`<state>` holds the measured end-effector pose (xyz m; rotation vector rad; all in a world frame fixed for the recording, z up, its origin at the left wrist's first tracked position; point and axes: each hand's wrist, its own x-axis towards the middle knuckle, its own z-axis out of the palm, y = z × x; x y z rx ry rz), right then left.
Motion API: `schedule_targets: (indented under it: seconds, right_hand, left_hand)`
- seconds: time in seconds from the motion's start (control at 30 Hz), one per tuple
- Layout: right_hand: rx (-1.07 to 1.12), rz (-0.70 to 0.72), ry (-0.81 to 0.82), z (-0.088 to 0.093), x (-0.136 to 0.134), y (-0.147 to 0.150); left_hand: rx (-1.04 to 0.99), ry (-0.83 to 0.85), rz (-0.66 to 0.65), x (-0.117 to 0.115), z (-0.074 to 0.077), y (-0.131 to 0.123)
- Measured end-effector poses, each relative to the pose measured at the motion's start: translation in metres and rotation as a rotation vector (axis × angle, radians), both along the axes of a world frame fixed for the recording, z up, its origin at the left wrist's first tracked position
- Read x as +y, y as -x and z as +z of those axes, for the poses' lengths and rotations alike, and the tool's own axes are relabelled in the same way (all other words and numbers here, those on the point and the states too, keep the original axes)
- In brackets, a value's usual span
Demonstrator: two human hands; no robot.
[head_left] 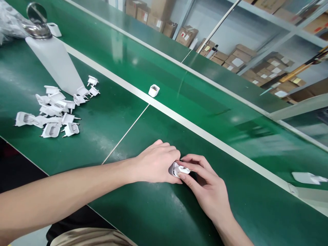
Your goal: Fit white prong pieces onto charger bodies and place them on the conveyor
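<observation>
Green workbench matting point(153, 212) ran beneath the person's hands. The left hand point(155, 164) and right hand point(206, 188) were both closed on a white plastic charger housing point(180, 169), the left wrapped over one end, the right pinching it between thumb and fingers, above the bench's near half. Farther left lay a loose heap of pronged white housings point(53, 112); a white cube charger point(153, 90) stood just beyond a pale divider strip point(184, 121), and cardboard cartons point(237, 56) filled metal shelving point(282, 22) behind.
</observation>
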<state>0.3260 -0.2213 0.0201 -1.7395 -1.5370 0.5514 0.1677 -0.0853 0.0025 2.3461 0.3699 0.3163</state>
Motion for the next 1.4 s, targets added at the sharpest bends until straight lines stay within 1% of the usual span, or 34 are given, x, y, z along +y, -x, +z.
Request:
schedule_targets:
  seconds: [0.23, 0.37, 0.43, 0.6, 0.67, 0.9, 1.03, 1.2, 1.4]
  right_hand:
    - [-0.071, 0.019, -0.03, 0.002, -0.001, 0.002]
    - [-0.07, -0.001, -0.02, 0.003, 0.0, 0.003]
    - [-0.022, -0.019, 0.005, 0.002, 0.001, 0.004]
    - [0.193, -0.051, 0.026, -0.005, 0.001, 0.006]
    - [0.235, -0.058, 0.046, -0.005, 0.001, 0.005]
    - [0.345, -0.027, 0.172, 0.001, 0.011, -0.002]
    - [0.338, -0.04, 0.19, 0.004, 0.015, -0.002]
    - [0.329, -0.043, 0.178, 0.003, 0.013, -0.001]
    - [0.254, -0.05, 0.106, -0.004, 0.009, 0.005]
  left_hand:
    - [0.008, -0.001, 0.004, -0.001, 0.001, 0.0]
    - [0.007, 0.013, 0.014, -0.002, -0.001, -0.001]
    - [0.013, 0.018, 0.022, -0.003, -0.002, -0.001]
    - [0.015, 0.025, 0.026, -0.003, 0.0, -0.001]
    - [0.028, 0.046, 0.028, -0.003, 0.001, -0.001]
    - [-0.003, 0.045, 0.038, -0.003, -0.004, 0.0]
    - [-0.009, 0.026, 0.049, -0.004, -0.004, 0.0]
    - [0.02, 0.045, 0.054, -0.003, -0.001, 0.001]
    - [0.011, 0.045, 0.066, -0.004, 0.003, 0.003]
